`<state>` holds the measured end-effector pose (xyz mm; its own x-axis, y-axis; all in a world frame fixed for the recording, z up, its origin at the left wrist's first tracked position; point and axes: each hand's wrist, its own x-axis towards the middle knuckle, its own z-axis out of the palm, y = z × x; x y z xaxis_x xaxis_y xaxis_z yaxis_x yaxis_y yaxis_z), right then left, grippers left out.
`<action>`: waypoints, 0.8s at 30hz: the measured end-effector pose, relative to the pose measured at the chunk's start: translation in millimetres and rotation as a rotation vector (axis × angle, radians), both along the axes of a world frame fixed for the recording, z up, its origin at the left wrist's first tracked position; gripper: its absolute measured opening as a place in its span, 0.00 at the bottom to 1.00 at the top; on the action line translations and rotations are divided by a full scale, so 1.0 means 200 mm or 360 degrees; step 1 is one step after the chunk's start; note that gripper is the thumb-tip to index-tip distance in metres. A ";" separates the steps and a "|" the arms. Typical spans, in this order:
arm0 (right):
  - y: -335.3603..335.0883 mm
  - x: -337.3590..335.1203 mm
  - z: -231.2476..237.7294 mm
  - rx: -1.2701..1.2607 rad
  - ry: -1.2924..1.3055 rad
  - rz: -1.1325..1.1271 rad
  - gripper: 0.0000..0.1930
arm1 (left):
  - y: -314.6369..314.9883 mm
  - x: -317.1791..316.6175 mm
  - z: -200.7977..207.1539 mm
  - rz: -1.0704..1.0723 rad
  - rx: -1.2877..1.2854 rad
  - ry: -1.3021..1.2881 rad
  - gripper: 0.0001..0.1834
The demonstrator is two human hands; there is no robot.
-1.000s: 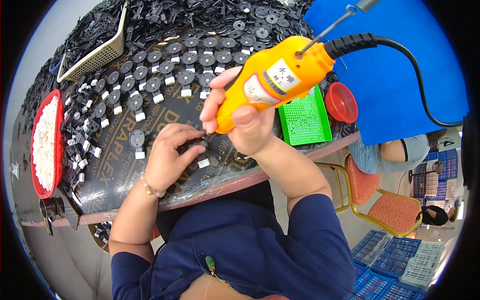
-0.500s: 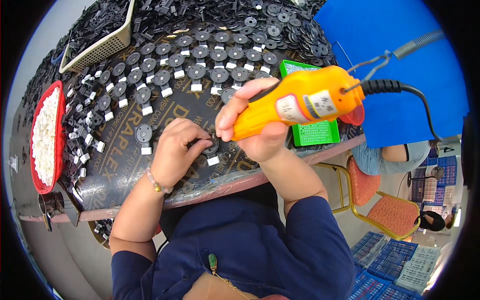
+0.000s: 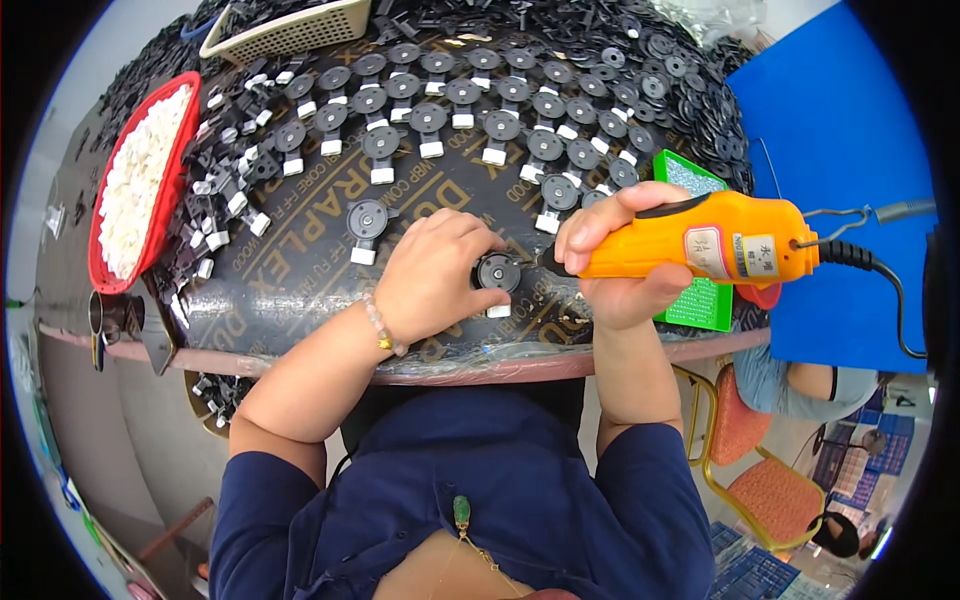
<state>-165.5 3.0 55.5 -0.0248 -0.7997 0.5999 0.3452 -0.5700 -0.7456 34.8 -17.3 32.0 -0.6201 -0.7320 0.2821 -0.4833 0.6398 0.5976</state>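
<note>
Black disc assembly (image 3: 497, 272) with a white end sits on the dark, printed tabletop (image 3: 260, 290) near the front edge, disc upward and white end toward the person. The left hand (image 3: 440, 275) reaches over it from the left, thumb and forefinger closed against opposite sides of the disc; a beaded bracelet (image 3: 377, 320) circles that wrist. Just right of the disc, and apart from it, is the black tip of an orange corded electric screwdriver (image 3: 720, 235), held roughly level and pointing left. The right hand (image 3: 628, 295) has its fingers clamped around the tool's body. A black cable (image 3: 890, 300) leaves the tool's rear, and a metal hook there joins a grey spring (image 3: 905, 211). One similar assembly (image 3: 367, 219) lies alone left of the left hand, and beyond are curved rows of others, mostly with white ends toward the person. Behind these spreads a heap of loose black parts (image 3: 655, 85), with a beige perforated basket (image 3: 290, 35) at the upper left. Farther left, a red basket (image 3: 178, 180) holds small white pieces (image 3: 145, 190). Beyond the right hand lie a green tray (image 3: 728, 310), partly covered, and a blue panel (image 3: 840, 130).
</note>
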 end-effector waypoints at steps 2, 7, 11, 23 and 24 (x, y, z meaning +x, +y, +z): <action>0.00 0.01 -0.01 0.0045 0.0006 0.0030 0.37 | -0.01 0.00 -0.03 -0.0030 0.0042 -0.0062 0.22; -0.01 0.05 -0.03 0.0143 0.0097 -0.0005 0.36 | -0.01 0.00 -0.03 -0.0040 0.0026 -0.0042 0.21; -0.01 0.07 0.00 0.0258 0.0204 0.0112 0.35 | -0.01 -0.01 -0.02 -0.0052 0.0034 -0.0052 0.20; -0.01 0.02 0.03 0.0282 0.0083 0.0034 0.35 | 0.00 -0.02 -0.05 -0.0088 0.0091 -0.0006 0.22; 0.01 -0.03 0.07 0.0193 0.0091 -0.0037 0.37 | 0.00 -0.02 -0.06 -0.0097 0.0064 0.0036 0.22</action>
<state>-171.4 4.5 69.9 -0.0126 -0.8659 0.5000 0.2882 -0.4820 -0.8275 30.6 -16.4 19.5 -0.6578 -0.7041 0.2677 -0.4303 0.6429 0.6336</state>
